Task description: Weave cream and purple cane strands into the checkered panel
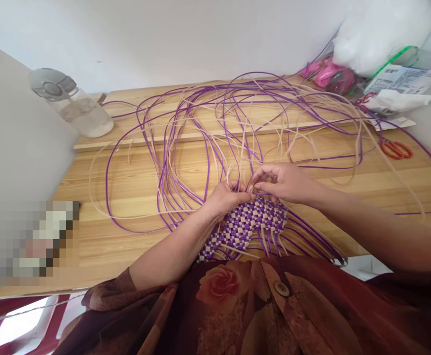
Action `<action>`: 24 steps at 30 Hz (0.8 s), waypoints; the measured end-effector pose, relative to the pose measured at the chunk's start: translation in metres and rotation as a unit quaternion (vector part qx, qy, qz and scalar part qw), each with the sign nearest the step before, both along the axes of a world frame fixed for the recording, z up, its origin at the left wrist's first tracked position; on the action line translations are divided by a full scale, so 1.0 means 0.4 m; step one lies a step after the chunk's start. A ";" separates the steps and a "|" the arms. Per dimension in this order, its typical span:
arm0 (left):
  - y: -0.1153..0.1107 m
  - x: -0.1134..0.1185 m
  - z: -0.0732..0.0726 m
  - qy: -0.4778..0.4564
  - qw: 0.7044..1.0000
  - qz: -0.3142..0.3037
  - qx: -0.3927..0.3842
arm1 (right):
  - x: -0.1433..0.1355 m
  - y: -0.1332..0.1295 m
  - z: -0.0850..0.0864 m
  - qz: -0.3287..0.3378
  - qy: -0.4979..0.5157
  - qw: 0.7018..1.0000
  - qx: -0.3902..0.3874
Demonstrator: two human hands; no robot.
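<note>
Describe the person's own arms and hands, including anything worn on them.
The left hand and right hand are ungloved, with no watch or bracelet showing. The left forearm is bare below a dark maroon-brown sleeve.

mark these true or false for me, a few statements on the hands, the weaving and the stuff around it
1. The left hand and right hand are both at the edge of the woven piece. True.
2. The woven piece is one solid colour. False: it is a pattern of purple and beige.
3. Loose purple and beige strips loop over the table beyond the hands. True.
4. The bottle with a grey lid and the scissors with orange handles are at opposite sides of the picture. True.
5. The right hand holds the scissors. False: they lie on the table, apart from both hands.
</note>
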State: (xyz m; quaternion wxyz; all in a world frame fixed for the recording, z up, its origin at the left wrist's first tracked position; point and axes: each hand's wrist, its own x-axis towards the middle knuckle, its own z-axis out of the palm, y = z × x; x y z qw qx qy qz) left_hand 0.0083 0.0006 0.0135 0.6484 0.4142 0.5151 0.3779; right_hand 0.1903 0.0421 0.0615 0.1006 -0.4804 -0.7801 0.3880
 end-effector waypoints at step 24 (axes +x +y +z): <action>-0.003 0.003 0.005 -0.042 0.998 0.015 -0.047 | 0.045 -0.066 -0.023 -0.028 0.038 0.966 0.254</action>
